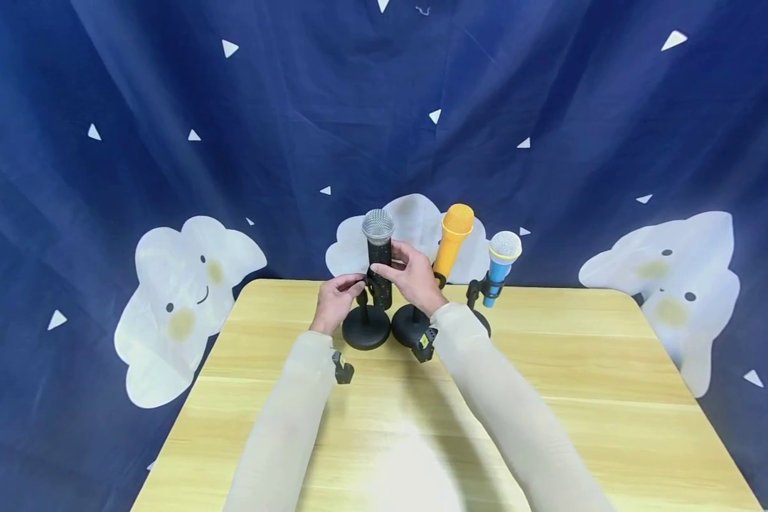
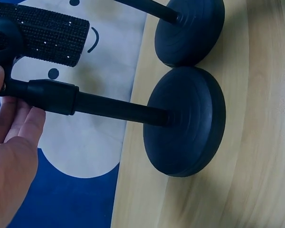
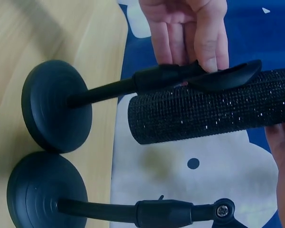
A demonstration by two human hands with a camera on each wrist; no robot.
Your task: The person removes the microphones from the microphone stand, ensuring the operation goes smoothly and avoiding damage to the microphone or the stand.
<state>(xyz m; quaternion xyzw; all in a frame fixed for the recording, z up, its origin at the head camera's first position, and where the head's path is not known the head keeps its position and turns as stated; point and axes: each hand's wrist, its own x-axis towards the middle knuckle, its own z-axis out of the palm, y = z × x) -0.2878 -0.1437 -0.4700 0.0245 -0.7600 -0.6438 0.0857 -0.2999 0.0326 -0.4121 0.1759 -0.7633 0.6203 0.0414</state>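
A black microphone studded with glittering stones, with a silver mesh head, stands upright at the table's far side. My right hand holds its body, thumb in front. My left hand pinches the top of a black microphone stand, at the joint below its holder. In the right wrist view, the stand's holder lies along the side of the microphone. I cannot tell whether the microphone is fully seated in it. The stand's round base rests on the table.
Right of these, a yellow microphone leans in a second stand with a round base. A blue microphone with a white head sits in a third stand. Behind the wooden table hangs a dark blue curtain with cloud figures.
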